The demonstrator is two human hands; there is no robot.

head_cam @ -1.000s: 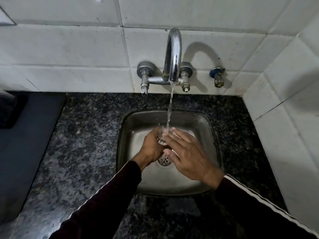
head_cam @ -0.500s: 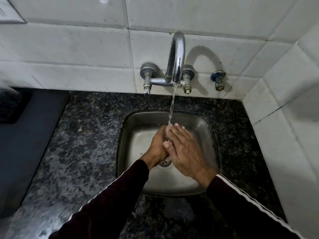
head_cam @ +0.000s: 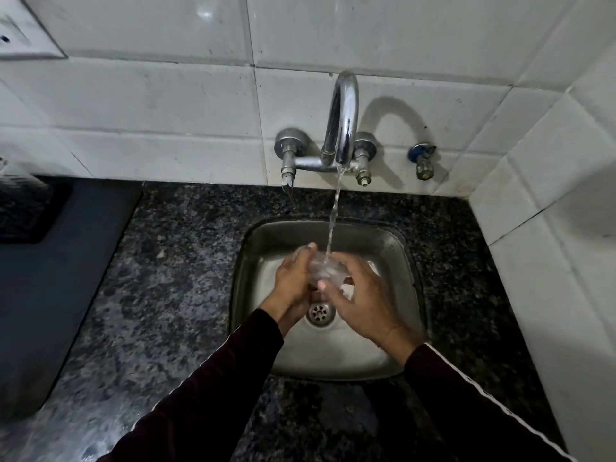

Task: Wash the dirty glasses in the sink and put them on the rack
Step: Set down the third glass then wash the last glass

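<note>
A small clear glass [head_cam: 325,270] is held over the steel sink [head_cam: 400,261], right under the running stream from the chrome tap [head_cam: 343,125]. My left hand [head_cam: 293,278] grips the glass from the left side. My right hand [head_cam: 360,305] curls round it from the right, thumb on its near side. Water lands in or on the glass; most of the glass is hidden by my fingers. The drain [head_cam: 320,313] shows just below my hands.
Dark speckled granite counter [head_cam: 173,295] surrounds the sink. A dark grey mat [head_cam: 50,278] lies at the left with a dark object [head_cam: 23,208] on its far end. White tiled walls rise behind and at the right, with a small blue-handled valve [head_cam: 422,160].
The right hand has shifted from covering the glass to holding its right side, so the glass shows between the hands. The head moved, so the view changed slightly.
</note>
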